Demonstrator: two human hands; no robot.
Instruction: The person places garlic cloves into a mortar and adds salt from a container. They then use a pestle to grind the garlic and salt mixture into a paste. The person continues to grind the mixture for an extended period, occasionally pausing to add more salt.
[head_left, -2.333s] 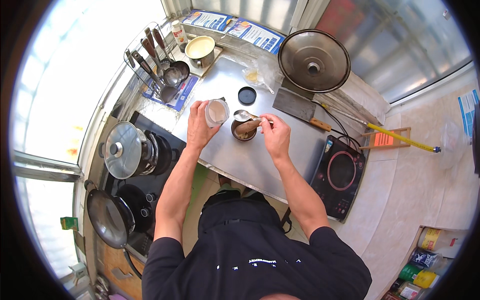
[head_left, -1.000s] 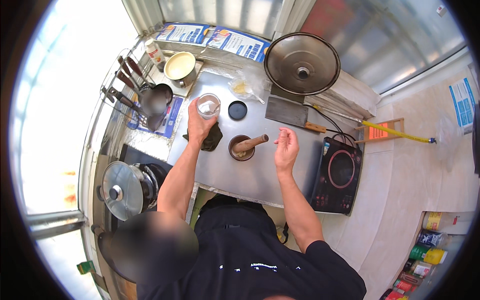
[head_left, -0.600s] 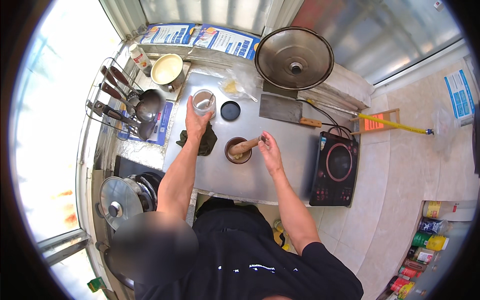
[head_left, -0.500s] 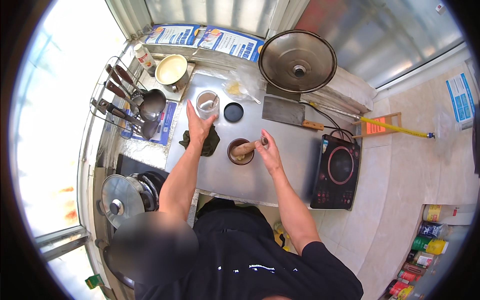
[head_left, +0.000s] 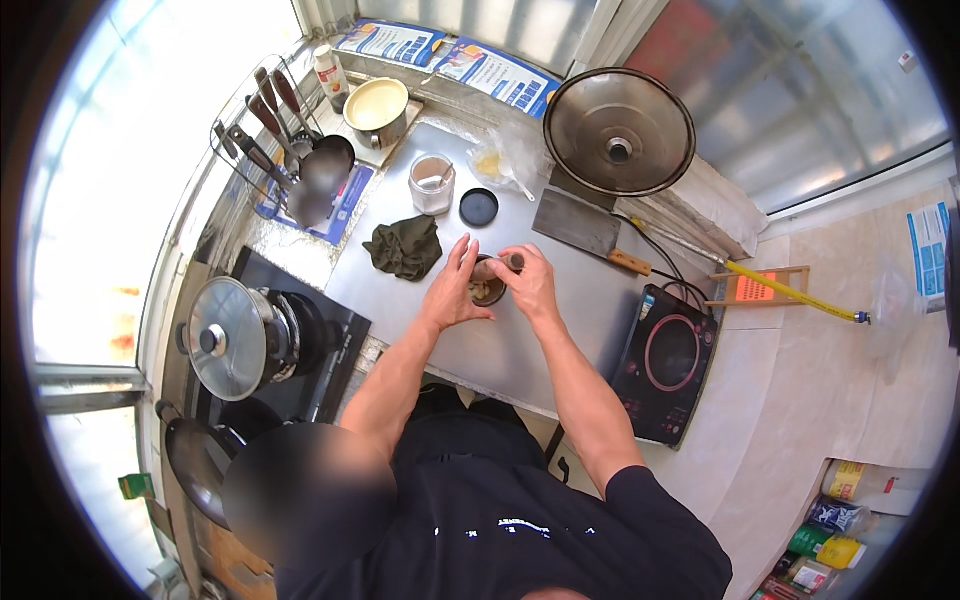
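My left hand (head_left: 452,288) curves round the near-left side of a small dark mortar (head_left: 497,301), thumb on the near side and fingers on the far side. Pale crushed pieces (head_left: 481,292) show inside it. With my right hand (head_left: 532,282) I grip a wooden pestle (head_left: 515,262), tilted over the mortar; its lower end is partly hidden. Left of the mortar lies a crumpled dark green cloth (head_left: 403,248). Beyond stands an uncapped clear jar (head_left: 431,190) with a spoon handle and white contents. Its likely lid, a black round cap (head_left: 479,207), lies beside it.
A cleaver (head_left: 580,225) lies behind my right hand, near an induction cooker (head_left: 663,360). A large metal lid (head_left: 620,130) rests at the back. Ladles hang on a rack (head_left: 262,150) at left, above a lidded pot (head_left: 228,340). A plastic bag (head_left: 500,160) sits behind the cap.
My left hand has left the jar and come down to the mortar. My right hand stays on the pestle, which now stands more upright. The view has shifted slightly.
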